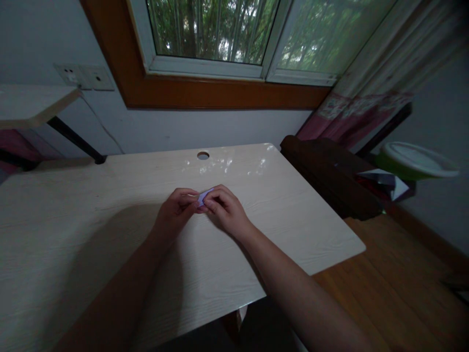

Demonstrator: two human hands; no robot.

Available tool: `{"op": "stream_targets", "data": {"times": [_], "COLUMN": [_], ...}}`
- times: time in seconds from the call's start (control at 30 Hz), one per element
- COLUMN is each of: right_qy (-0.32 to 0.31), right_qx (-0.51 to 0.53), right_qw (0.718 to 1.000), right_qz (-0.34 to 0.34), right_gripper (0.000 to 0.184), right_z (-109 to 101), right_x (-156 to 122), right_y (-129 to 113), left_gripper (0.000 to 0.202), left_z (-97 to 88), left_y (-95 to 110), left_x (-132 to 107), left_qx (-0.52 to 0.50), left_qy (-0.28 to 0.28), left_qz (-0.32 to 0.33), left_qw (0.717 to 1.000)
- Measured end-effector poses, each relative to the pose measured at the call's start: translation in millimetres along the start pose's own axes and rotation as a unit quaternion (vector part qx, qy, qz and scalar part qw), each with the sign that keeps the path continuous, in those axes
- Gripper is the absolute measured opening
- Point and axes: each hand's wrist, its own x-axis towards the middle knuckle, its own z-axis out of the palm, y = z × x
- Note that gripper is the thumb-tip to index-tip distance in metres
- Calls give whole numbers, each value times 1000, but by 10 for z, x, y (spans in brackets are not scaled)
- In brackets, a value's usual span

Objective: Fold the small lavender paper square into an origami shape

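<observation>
A small piece of light purple paper point(203, 196), apparently folded, is held between my two hands above the middle of the desk. My left hand point(176, 209) pinches its left side with thumb and fingers. On the other side, my right hand point(227, 208) grips it between thumb and bent forefinger. My fingers cover much of the paper, so its full shape is hidden. Beneath both hands lies the pale wood-grain desk point(120, 188).
A round cable hole point(203, 156) sits near the desk's back edge. At left a raised shelf point(32, 105) stands on black legs. Beyond the right edge are a dark brown piece of furniture point(322, 166) and a green and white basin point(414, 159). A window point(212, 29) is behind.
</observation>
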Motion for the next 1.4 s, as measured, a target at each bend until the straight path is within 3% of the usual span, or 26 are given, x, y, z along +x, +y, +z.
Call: {"op": "stream_targets", "data": {"times": [0.4,0.7,1.17,1.4], "right_qy": [16,18,48,51], "right_qx": [12,-4,76,95], "right_qw": [1000,1000,987,985], "right_qz": [5,5,133,138], "right_gripper": [5,6,20,19], "right_z": [16,1,116,122], "right_x": [4,-3,-55,-46], "right_y": [12,22,108,98], "left_gripper": [28,28,32,33], "left_z": [5,-28,0,14], "left_y": [-22,-110,-93,-38], "left_x": [-10,13,12,-24], "left_qx": [25,78,77,8], "left_qy": [-21,-3,-1,-32], "left_qz": [5,15,-7,-4], "left_qw": [999,997,997,999]}}
